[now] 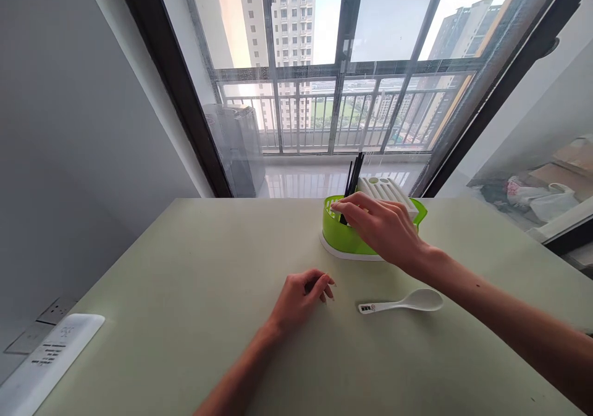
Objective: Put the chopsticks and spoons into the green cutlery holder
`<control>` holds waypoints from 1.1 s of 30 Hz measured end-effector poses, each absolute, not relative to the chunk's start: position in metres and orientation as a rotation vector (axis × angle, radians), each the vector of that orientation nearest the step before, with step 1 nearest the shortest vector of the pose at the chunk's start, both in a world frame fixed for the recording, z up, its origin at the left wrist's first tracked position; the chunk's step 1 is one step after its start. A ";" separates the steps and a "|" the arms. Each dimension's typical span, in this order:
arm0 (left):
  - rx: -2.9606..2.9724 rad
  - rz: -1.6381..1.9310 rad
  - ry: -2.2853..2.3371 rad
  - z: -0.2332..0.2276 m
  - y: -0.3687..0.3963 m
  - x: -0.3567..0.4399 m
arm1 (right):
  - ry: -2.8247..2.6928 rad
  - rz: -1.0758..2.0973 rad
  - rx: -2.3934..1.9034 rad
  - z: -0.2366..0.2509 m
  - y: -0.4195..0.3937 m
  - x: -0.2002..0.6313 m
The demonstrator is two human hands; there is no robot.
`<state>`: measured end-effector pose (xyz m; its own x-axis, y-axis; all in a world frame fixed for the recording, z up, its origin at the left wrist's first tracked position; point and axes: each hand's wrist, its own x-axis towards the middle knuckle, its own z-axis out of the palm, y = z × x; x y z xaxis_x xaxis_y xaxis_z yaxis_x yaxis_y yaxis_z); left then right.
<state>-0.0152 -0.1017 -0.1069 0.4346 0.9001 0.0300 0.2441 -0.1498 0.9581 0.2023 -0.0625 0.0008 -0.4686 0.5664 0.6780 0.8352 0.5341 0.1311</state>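
Observation:
My left hand [303, 295] rests on the table, loosely curled and slightly apart at the fingertips, with nothing in it. To its right lies a white spoon [403, 303], its bowl pointing right and dark marks on the handle end. My right hand [382, 224] reaches over a green utensil holder [334, 235] that stands on a white base. Its fingers are bent close together at the holder's left compartment, in front of several black chopsticks [354, 178] standing there. The thumb is hidden, so what the fingers grip, if anything, does not show.
The holder has a white slotted block [384, 190] at the back and a green handle on the right. Beside the pale table [199, 292], a white power strip [53, 360] lies at the left edge. Glass sliding doors [343, 94] stand beyond the far edge.

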 end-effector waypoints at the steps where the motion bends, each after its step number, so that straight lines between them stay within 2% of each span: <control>1: 1.653 0.793 1.011 -0.107 -0.102 -0.015 | -2.201 -0.605 -1.131 0.000 -0.064 0.202; 15: 1.659 0.795 0.998 -0.107 -0.102 -0.016 | -2.247 -0.622 -1.224 0.000 -0.078 0.199; 25: 1.656 0.784 1.017 -0.107 -0.103 -0.016 | -2.333 -0.559 -0.834 0.004 -0.123 0.255; 28: 1.666 0.779 1.024 -0.107 -0.103 -0.016 | -2.476 -0.370 -1.056 -0.012 -0.137 0.284; 33: 1.665 0.788 1.014 -0.107 -0.103 -0.016 | -2.374 0.263 -1.704 -0.047 -0.144 0.335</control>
